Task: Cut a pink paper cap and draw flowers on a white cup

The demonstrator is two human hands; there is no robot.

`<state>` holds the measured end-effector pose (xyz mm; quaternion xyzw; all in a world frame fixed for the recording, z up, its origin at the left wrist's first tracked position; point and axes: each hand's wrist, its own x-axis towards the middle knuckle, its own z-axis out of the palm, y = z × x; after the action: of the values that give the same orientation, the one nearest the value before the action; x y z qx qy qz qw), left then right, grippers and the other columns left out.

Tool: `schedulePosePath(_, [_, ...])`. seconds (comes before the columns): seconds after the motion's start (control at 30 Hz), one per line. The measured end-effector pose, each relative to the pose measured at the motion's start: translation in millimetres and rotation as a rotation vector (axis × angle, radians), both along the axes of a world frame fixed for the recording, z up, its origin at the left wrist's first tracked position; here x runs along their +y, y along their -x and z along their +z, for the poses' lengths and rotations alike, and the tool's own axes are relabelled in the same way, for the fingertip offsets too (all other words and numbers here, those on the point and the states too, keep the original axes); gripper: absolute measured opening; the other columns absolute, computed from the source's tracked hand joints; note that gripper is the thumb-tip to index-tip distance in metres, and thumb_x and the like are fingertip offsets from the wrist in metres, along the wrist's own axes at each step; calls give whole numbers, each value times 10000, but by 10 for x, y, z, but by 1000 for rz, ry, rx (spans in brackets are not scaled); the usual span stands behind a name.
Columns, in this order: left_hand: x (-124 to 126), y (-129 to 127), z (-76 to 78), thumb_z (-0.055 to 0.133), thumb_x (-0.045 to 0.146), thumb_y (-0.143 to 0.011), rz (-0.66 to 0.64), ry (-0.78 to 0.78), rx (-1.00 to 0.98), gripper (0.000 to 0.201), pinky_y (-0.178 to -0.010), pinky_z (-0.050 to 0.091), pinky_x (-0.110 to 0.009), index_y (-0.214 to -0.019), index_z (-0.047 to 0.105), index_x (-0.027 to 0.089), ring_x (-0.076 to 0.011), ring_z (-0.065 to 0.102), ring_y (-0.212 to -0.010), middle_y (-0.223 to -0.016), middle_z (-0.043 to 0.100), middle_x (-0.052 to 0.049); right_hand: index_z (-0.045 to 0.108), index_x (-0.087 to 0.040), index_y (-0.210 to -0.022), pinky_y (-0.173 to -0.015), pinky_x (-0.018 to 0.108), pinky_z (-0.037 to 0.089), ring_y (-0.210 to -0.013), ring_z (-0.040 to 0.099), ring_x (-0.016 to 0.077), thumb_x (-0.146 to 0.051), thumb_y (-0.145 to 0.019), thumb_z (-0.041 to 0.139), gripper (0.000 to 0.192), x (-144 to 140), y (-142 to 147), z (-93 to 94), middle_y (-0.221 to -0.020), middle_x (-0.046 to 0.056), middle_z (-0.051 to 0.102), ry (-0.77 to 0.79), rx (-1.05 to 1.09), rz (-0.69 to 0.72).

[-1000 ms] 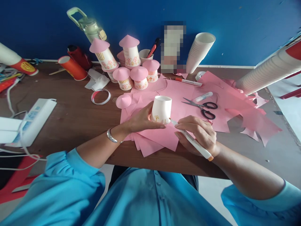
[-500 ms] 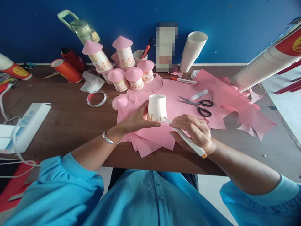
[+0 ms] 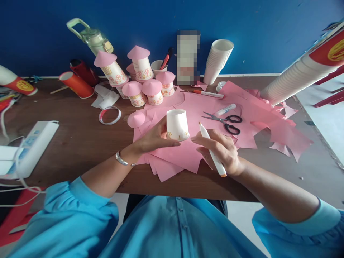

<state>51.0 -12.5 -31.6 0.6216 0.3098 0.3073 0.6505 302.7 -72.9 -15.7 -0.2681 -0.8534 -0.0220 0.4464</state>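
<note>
While left hand (image 3: pixel 157 138) steadies cup (image 3: pixel 176 124) | marker (image 3: pixel 211 154) tip just beside

No legible text, brand name or number appears on any item. The red band of the cup stack (image 3: pixel 303 73) at the right edge carries a round yellow emblem, and the red cup (image 3: pixel 16 84) at the left edge carries a similar one; the characters on both are too small to read. The upright card (image 3: pixel 188 57) at the wall is pixelated and unreadable.
</note>
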Motion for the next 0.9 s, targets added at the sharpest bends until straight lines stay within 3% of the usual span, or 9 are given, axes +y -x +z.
schedulePosePath(0.27, [57,36,-20,978,394,-706,65,38,-104,905,-1117,517,-522,-1505,569,285,-349,664,-1293,-1355,711,-120,539,-253,-1433,-634,300,589,-852,733,197,-227,-1070,606,370,43,0,-116,-1064,70,722,130,-101,-160])
schedulePosePath(0.43, [103,77,-30,916,369,-795,115,29,-274,618,-1118,544,-509,-1352,667,263,-334,697,-1303,-1311,769,-102,559,-244,-1403,-620,298,597,-914,759,219,-243,-1076,579,327,114,-27,-158,-1124,91,747,169,-186,-173])
schedulePosePath(0.57, [151,135,-30,906,351,-813,192,57,-376,516,-1115,555,-520,-1276,716,227,-355,730,-1273,-1264,793,-102,586,-220,-1352,-649,311,620,-999,769,243,-245,-1072,568,281,154,-46,-164,-1215,121,748,201,-223,-175])
schedulePosePath(0.7, [188,175,-38,922,308,-799,250,71,-419,655,-1083,586,-471,-1401,667,265,-322,768,-1209,-1223,808,-71,596,-219,-1344,-619,300,593,-992,769,240,-252,-1078,551,272,176,-44,-195,-1243,123,746,207,-276,-197])
schedulePosePath(0.9, [203,194,14,948,417,-746,199,116,-475,776,-1008,628,-483,-1443,645,260,-358,784,-1167,-1205,822,-105,616,-208,-1309,-680,318,579,-944,745,231,-257,-1102,537,227,254,-51,-331,-1180,117,769,109,-354,-191])
